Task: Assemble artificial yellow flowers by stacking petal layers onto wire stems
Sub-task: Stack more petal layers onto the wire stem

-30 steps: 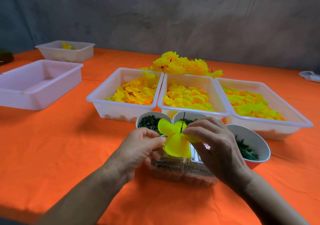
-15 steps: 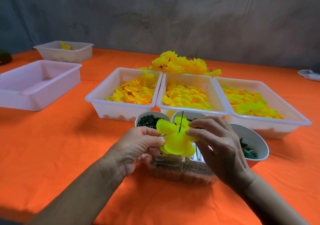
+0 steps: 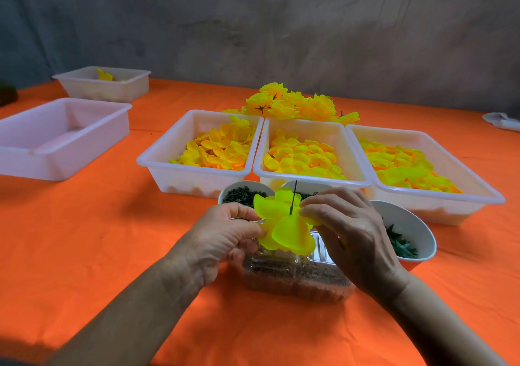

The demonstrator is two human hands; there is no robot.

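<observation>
Yellow fabric petal layer [image 3: 284, 225], threaded on a thin dark wire stem [image 3: 293, 198], has slid slightly lower in the past second; left hand [image 3: 225, 233] pinches its edge, right hand [image 3: 346, 225] its centre, above a clear plastic container [image 3: 295, 278], short of three white petal trays [image 3: 197, 180].

Grey wall [image 3: 281, 28] (mottled), orange table [image 3: 84, 239]

Two hands, left hand [image 3: 225, 233] and right hand [image 3: 349, 230], pinch a yellow petal layer [image 3: 284, 225] threaded on a wire stem [image 3: 293, 196] above an orange worktop [image 3: 84, 239].
</observation>
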